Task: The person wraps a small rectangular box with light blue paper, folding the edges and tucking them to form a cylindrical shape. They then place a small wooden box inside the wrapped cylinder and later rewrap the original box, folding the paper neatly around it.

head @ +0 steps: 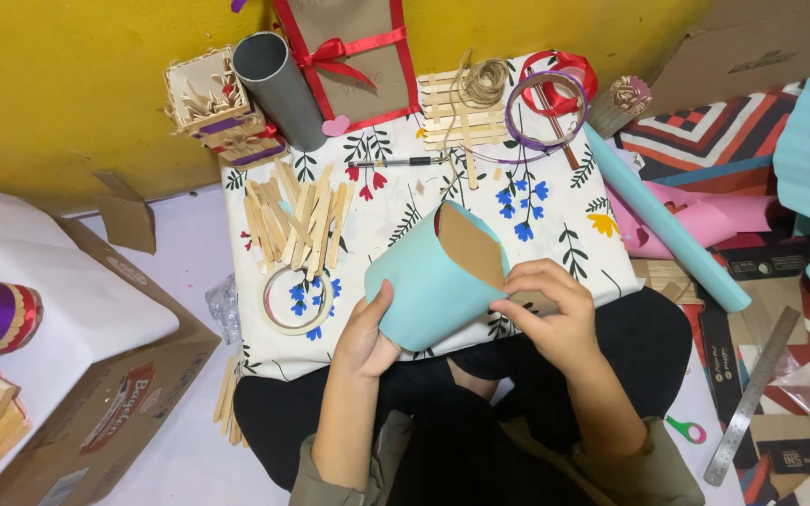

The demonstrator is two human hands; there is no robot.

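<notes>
A short tube (428, 286) covered in light blue paper, brown card inside, is held above my lap. My left hand (366, 335) grips its lower left side. My right hand (550, 314) pinches the paper edge at the tube's right rim. Below them lies a white board with a flower print (555, 220). On it are a pile of wooden craft sticks (297, 217), a ring of tape (297, 300) and a pen (405, 161).
A grey tube (278, 84), a stick-built box (213, 98) and a red-ribboned card (358, 56) stand at the yellow wall. Twine (485, 80), ribbon rings (550, 103), a rolled blue sheet (658, 220), a metal ruler (752, 394), scissors (686, 429) and a cardboard box (96, 412) surround me.
</notes>
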